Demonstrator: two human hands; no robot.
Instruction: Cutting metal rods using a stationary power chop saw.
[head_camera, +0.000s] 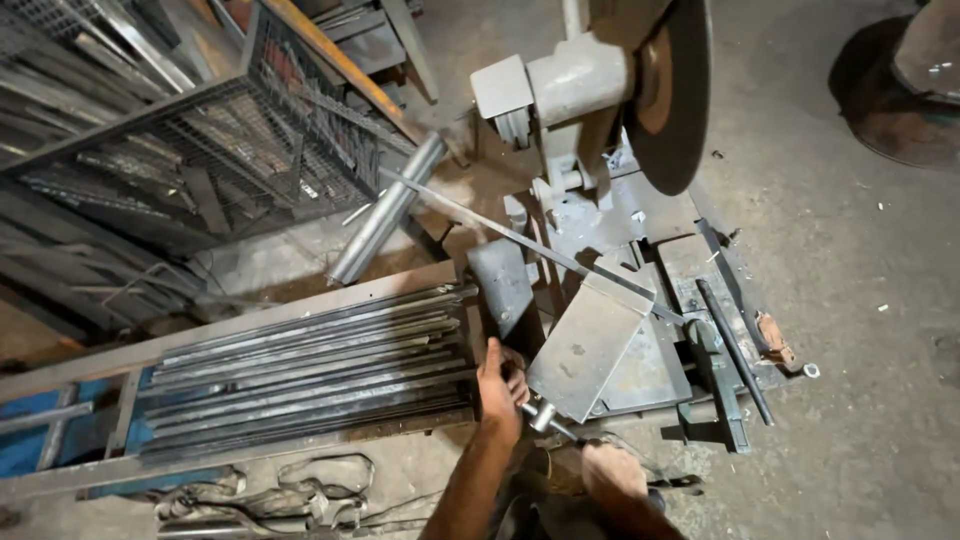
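Crank handle (545, 415) of the saw's vise sits at about six o'clock in the view, just below the tilted steel plate (585, 350) on the saw bed. The left hand (500, 385) is wrapped around the upper part of that handle, fingers closed on it. The right hand (612, 468), at five o'clock from the left, lies near the handle's lower end; whether its fingers are closed on anything I cannot tell. At twelve o'clock the big cutting disc (672, 95) hangs raised over the bed. A thin flat strip (520, 238) runs slantwise across the bed under it. At nine o'clock lies a stack of flat steel bars (310, 375) on a rack, and at eleven o'clock stands a wire cage (200, 140) with a pipe (385, 212) leaning beside it.
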